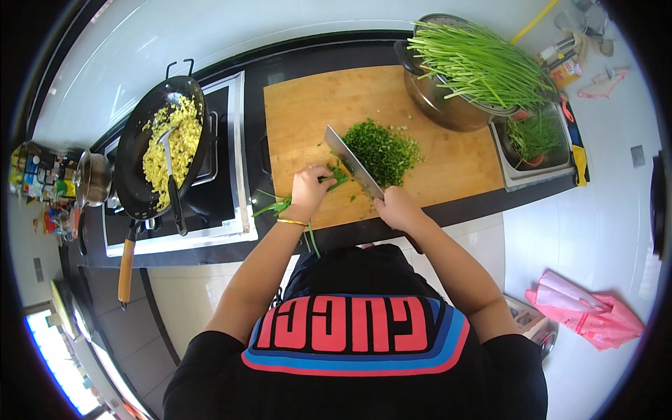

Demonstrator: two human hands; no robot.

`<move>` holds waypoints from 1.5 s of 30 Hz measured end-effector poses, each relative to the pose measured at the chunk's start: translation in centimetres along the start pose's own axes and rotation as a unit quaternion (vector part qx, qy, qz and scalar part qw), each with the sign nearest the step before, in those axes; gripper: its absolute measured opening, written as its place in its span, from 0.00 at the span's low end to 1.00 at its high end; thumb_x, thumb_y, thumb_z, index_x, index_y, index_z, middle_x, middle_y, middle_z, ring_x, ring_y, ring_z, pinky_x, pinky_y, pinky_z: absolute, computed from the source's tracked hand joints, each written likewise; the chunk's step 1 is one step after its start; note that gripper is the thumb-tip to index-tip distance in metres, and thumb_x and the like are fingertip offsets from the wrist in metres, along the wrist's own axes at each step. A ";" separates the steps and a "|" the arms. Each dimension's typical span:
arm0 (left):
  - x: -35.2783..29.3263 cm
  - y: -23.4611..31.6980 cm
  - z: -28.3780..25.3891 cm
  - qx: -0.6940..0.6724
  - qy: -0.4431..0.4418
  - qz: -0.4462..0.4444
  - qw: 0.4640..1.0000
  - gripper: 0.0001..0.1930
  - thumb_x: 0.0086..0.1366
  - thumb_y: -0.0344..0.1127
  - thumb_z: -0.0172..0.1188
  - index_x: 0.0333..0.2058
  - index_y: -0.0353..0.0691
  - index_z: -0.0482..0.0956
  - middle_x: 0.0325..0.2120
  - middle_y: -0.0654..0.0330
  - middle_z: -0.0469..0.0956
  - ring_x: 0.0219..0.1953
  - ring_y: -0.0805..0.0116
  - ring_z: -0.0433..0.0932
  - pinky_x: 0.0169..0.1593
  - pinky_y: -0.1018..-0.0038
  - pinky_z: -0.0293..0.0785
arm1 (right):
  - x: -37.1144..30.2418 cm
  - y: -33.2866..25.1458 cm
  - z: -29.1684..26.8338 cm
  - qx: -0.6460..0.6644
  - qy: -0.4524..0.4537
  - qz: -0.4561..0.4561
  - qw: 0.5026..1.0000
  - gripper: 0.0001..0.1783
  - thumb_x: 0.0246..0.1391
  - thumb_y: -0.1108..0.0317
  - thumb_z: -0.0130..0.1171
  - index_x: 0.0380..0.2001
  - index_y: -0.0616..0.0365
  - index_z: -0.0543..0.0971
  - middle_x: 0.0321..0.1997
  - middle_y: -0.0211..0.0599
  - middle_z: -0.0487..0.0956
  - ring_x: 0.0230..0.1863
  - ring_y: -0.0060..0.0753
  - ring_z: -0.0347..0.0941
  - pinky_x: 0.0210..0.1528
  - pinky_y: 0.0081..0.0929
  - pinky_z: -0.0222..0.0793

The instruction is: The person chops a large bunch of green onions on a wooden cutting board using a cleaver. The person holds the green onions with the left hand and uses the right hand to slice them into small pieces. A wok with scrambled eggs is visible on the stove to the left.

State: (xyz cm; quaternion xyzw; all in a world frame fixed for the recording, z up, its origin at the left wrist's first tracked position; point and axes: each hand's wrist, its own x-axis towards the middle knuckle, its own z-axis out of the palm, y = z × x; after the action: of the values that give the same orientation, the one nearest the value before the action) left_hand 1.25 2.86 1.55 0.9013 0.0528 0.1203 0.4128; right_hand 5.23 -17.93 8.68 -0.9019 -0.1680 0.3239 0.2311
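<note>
My right hand [397, 208] grips a cleaver [352, 159], its broad blade slanting up and left over a wooden cutting board [455, 164]. Just right of the blade lies a heap of finely chopped greens [385, 154]. My left hand [310, 187] is closed on a bunch of long green stalks [338, 176], whose ends show beyond the fingers, close to the blade. The stalks' other ends [269, 208] trail out under my wrist past the board's near left edge. A gold bracelet [292, 222] circles my left wrist.
Left of the board, a wok [129, 171] of scrambled egg [183, 133] sits on the stove, a spatula [170, 161] in it. A big pot [448, 105] topped with long green stalks [483, 66] stands on the board's far right. Beyond it is a sink [514, 178] with more greens.
</note>
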 end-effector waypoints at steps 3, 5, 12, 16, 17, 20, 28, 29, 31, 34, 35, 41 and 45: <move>-0.6 0.1 0.7 0.056 0.041 0.082 0.994 0.04 0.46 0.29 0.61 0.22 0.37 0.76 0.25 0.59 0.74 0.27 0.59 0.74 0.30 0.69 0.71 | -0.4 -0.1 0.1 -0.035 0.014 -0.012 0.999 0.16 0.48 0.62 0.50 0.23 0.69 0.73 0.22 0.55 0.75 0.28 0.56 0.72 0.34 0.44 0.67; -1.3 0.2 1.2 0.086 0.066 0.120 0.987 0.04 0.46 0.30 0.61 0.22 0.38 0.76 0.26 0.60 0.74 0.27 0.60 0.74 0.30 0.69 0.72 | -0.6 -0.4 0.5 -0.049 0.023 -0.028 0.998 0.16 0.48 0.63 0.50 0.21 0.68 0.73 0.22 0.55 0.75 0.28 0.56 0.72 0.33 0.44 0.67; -1.6 0.4 0.8 0.158 0.049 0.173 0.971 0.08 0.45 0.31 0.64 0.25 0.37 0.76 0.29 0.60 0.74 0.28 0.58 0.75 0.31 0.71 0.73 | -0.6 -1.6 1.1 -0.057 0.011 -0.017 0.998 0.12 0.46 0.68 0.50 0.21 0.68 0.75 0.23 0.57 0.75 0.28 0.55 0.73 0.33 0.44 0.68; -0.5 1.0 -0.8 0.013 -0.002 0.069 0.998 0.15 0.41 0.32 0.67 0.29 0.37 0.75 0.30 0.60 0.74 0.33 0.60 0.75 0.34 0.72 0.73 | -0.4 -1.6 1.5 -0.058 0.014 -0.015 0.998 0.10 0.45 0.70 0.50 0.19 0.68 0.75 0.23 0.57 0.75 0.28 0.55 0.73 0.33 0.44 0.68; -0.3 1.3 -1.3 -0.018 0.004 0.052 0.998 0.17 0.41 0.32 0.68 0.31 0.36 0.75 0.31 0.60 0.75 0.34 0.61 0.75 0.35 0.72 0.73 | -0.4 -1.7 1.7 -0.061 0.017 -0.015 0.998 0.10 0.44 0.70 0.50 0.19 0.68 0.75 0.23 0.57 0.75 0.28 0.55 0.73 0.33 0.44 0.68; -0.2 1.5 -2.8 -0.106 0.016 -0.052 0.993 0.20 0.41 0.32 0.69 0.34 0.36 0.74 0.33 0.59 0.75 0.37 0.64 0.75 0.39 0.72 0.73 | -0.4 -1.7 1.8 -0.064 0.018 -0.021 0.998 0.11 0.44 0.70 0.50 0.18 0.69 0.75 0.23 0.57 0.75 0.29 0.55 0.73 0.33 0.43 0.68; -3.5 0.3 -6.2 0.042 0.005 0.047 0.998 0.20 0.40 0.36 0.69 0.32 0.37 0.73 0.33 0.54 0.74 0.36 0.53 0.74 0.38 0.67 0.71 | -0.6 -2.0 1.7 -0.064 0.042 -0.045 0.996 0.13 0.46 0.68 0.50 0.17 0.68 0.75 0.21 0.57 0.74 0.26 0.55 0.72 0.31 0.45 0.68; -3.9 0.2 -6.0 0.045 -0.005 0.039 0.998 0.20 0.38 0.35 0.69 0.31 0.38 0.73 0.33 0.55 0.74 0.35 0.53 0.73 0.38 0.66 0.71 | -0.8 -2.3 1.7 -0.068 0.052 -0.065 0.994 0.13 0.46 0.68 0.50 0.17 0.68 0.74 0.21 0.57 0.74 0.26 0.55 0.72 0.31 0.45 0.68; -4.6 0.3 -5.5 0.071 -0.006 0.029 0.997 0.19 0.38 0.35 0.69 0.31 0.38 0.73 0.33 0.54 0.73 0.35 0.53 0.73 0.38 0.66 0.71 | -1.4 -2.9 1.9 -0.069 0.051 -0.088 0.992 0.13 0.46 0.68 0.50 0.16 0.68 0.74 0.20 0.56 0.74 0.25 0.55 0.72 0.31 0.45 0.68; -5.1 0.4 -4.6 0.094 0.000 0.028 0.995 0.18 0.37 0.34 0.68 0.30 0.38 0.74 0.32 0.56 0.73 0.34 0.54 0.73 0.37 0.66 0.70 | -1.8 -3.7 2.5 -0.064 0.026 -0.097 0.993 0.13 0.46 0.68 0.50 0.16 0.68 0.74 0.19 0.56 0.73 0.24 0.55 0.72 0.31 0.44 0.68; -5.2 0.3 -4.4 0.099 0.004 0.029 0.995 0.18 0.37 0.33 0.68 0.30 0.38 0.74 0.32 0.56 0.72 0.34 0.54 0.73 0.37 0.66 0.70 | -1.9 -3.8 2.7 -0.062 0.020 -0.098 0.993 0.13 0.46 0.69 0.50 0.16 0.68 0.74 0.19 0.56 0.73 0.24 0.55 0.72 0.31 0.44 0.68; -5.6 0.7 -4.1 0.109 0.031 0.049 0.992 0.15 0.39 0.33 0.66 0.28 0.37 0.74 0.31 0.56 0.72 0.34 0.56 0.72 0.37 0.66 0.70 | -1.7 -4.2 3.7 -0.068 0.001 -0.085 0.994 0.11 0.44 0.71 0.50 0.16 0.68 0.74 0.20 0.56 0.74 0.25 0.55 0.73 0.32 0.43 0.69; -5.8 0.4 -3.4 0.129 0.038 0.074 0.988 0.12 0.40 0.32 0.65 0.26 0.36 0.74 0.30 0.57 0.72 0.34 0.57 0.72 0.36 0.67 0.71 | -1.3 -4.4 4.2 -0.072 -0.032 -0.049 0.996 0.08 0.42 0.73 0.50 0.18 0.68 0.75 0.22 0.57 0.75 0.28 0.55 0.73 0.33 0.42 0.69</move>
State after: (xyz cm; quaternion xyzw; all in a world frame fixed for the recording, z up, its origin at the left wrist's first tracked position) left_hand -5.21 4.01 2.98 0.9434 0.0165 0.1767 0.2804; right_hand 0.81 -13.50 8.77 -0.8962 -0.2418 0.3279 0.1755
